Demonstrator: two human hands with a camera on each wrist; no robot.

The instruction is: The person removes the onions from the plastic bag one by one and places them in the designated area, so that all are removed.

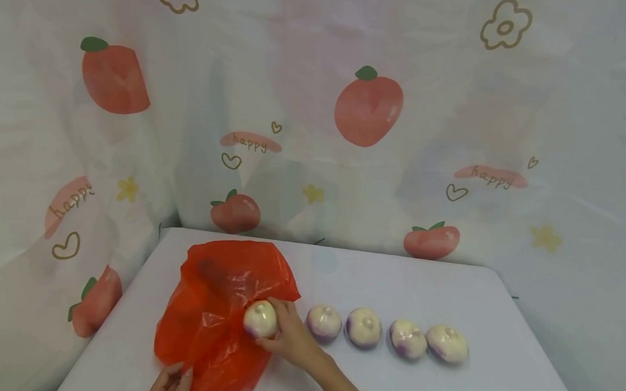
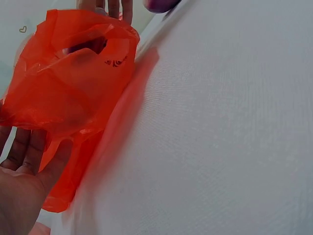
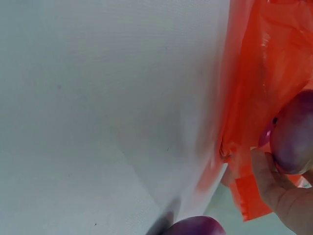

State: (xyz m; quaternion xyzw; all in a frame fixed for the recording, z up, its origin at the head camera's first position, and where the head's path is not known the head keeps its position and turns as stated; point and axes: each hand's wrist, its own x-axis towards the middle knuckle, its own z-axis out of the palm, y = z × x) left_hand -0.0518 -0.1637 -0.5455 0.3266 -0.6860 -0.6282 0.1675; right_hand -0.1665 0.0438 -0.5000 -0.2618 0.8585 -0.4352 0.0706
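A red plastic bag [image 1: 207,325] lies spread on the left part of the table. My left hand [image 1: 171,382] pinches its near edge; in the left wrist view the thumb and fingers of that hand [image 2: 29,176] are on the thin plastic. My right hand [image 1: 291,334] grips a purple-and-white turnip [image 1: 260,320] at the bag's opening. From the right wrist, the purple side of this turnip [image 3: 296,132] shows against the red plastic. Dark shapes show faintly through the bag's far part; I cannot tell what they are.
Right of the bag, several more turnips stand in a row, from the nearest turnip [image 1: 324,323] to the end turnip [image 1: 447,343]. They rest on a white-covered table [image 1: 388,385]. A patterned cloth [image 1: 308,55] hangs behind and at the left.
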